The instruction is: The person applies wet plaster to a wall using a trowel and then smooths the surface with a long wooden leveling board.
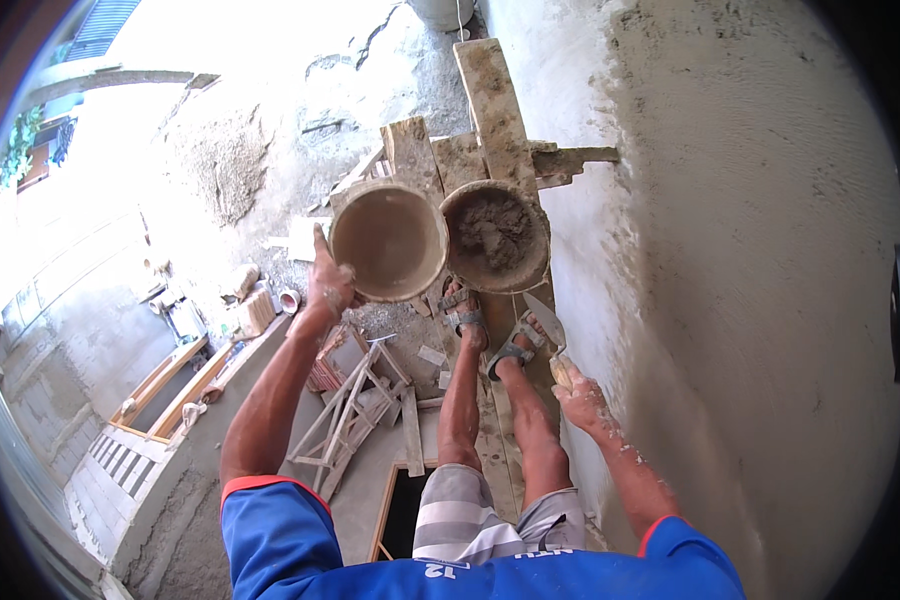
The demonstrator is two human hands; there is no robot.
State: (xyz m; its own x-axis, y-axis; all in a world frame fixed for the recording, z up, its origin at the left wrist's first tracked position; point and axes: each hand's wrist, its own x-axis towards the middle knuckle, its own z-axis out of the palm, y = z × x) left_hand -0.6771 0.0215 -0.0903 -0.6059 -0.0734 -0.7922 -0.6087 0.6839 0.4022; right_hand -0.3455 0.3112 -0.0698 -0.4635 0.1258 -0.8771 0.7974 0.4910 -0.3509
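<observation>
My left hand (332, 282) is closed on the left side of a round bucket (388, 245), one finger stretched along its outer wall. The bucket's inside looks smooth and brown; whether that is muddy water or a coated bottom I cannot tell. Right beside it, rims almost touching, a second round bucket (498, 240) has a heap of wet grey mortar in it. Mortar is smeared over my right hand (580, 398), which grips the wooden handle of a pointed trowel (545, 320). The trowel's blade points up toward the mortar bucket, apart from it.
I stand in sandals on narrow scaffold planks (500, 440), with the ground well below. A plastered wall (750, 280) rises close on my right. Loose boards (495, 105) lie ahead. Below left are a wooden trestle (355, 415), a framed opening (170, 385) and rubble.
</observation>
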